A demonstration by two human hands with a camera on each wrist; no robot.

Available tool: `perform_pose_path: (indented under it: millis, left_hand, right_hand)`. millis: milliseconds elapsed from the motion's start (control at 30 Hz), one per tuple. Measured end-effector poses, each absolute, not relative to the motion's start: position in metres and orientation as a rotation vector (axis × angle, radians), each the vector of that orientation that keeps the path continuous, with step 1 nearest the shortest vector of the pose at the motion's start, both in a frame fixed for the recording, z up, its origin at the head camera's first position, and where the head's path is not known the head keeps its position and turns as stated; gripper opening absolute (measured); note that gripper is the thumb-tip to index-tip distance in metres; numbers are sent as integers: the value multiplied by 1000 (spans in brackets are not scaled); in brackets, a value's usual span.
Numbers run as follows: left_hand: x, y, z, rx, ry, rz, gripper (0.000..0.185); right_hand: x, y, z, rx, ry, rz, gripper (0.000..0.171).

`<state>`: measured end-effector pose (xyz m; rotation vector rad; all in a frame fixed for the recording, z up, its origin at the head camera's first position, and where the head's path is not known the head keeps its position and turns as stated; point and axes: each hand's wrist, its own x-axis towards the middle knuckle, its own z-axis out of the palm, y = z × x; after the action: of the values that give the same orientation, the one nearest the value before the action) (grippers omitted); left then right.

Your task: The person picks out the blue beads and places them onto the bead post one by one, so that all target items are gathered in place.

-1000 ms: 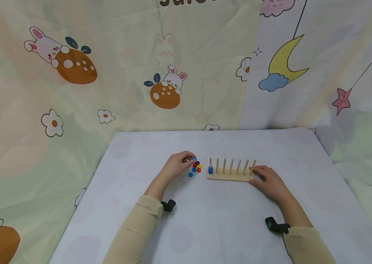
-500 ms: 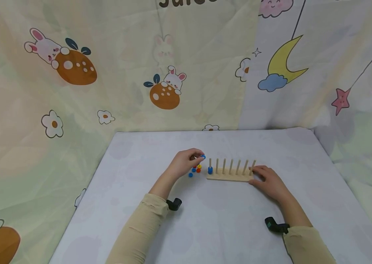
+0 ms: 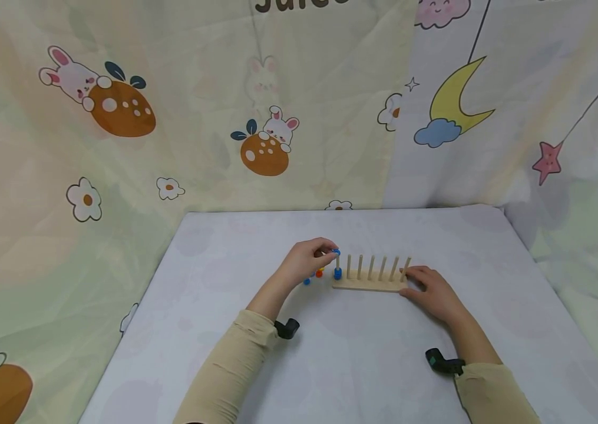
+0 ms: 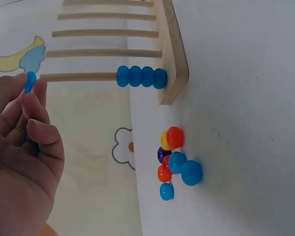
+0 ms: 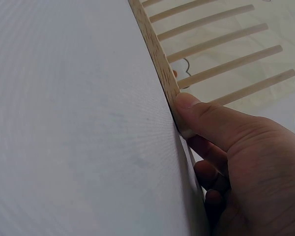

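Note:
My left hand (image 3: 306,260) pinches a blue bead (image 4: 30,82) between thumb and fingertips. The bead is at the tip of the leftmost peg (image 4: 78,77) of a wooden peg board (image 3: 367,285); I cannot tell whether the tip is inside its hole. Several blue beads (image 4: 142,76) are stacked at the foot of that same peg. The other pegs carry no beads. At the board's right end, my right hand (image 3: 436,292) grips the base, its thumb (image 5: 189,102) on the front edge and its fingers partly hidden behind.
Loose blue beads (image 4: 191,172), orange-red beads (image 4: 175,137), a yellow bead (image 4: 165,140) and a purple bead (image 4: 163,155) lie grouped on the white table (image 3: 362,353), left of the board. A printed cloth (image 3: 330,118) hangs behind the table.
My left hand has lifted the blue bead from near the loose beads and moved it right to the top of the leftmost peg. The right hand has kept its hold on the board.

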<state>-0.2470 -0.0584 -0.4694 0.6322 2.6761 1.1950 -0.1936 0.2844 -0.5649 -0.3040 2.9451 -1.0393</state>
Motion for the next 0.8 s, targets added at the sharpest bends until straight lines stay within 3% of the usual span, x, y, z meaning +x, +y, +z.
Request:
perform_pose_path:
  millis: [800]
  left_hand:
    - [-246, -53, -479, 612, 2692, 1167, 24]
  right_hand:
    - [-194, 287, -567, -319, 2951, -1054, 58]
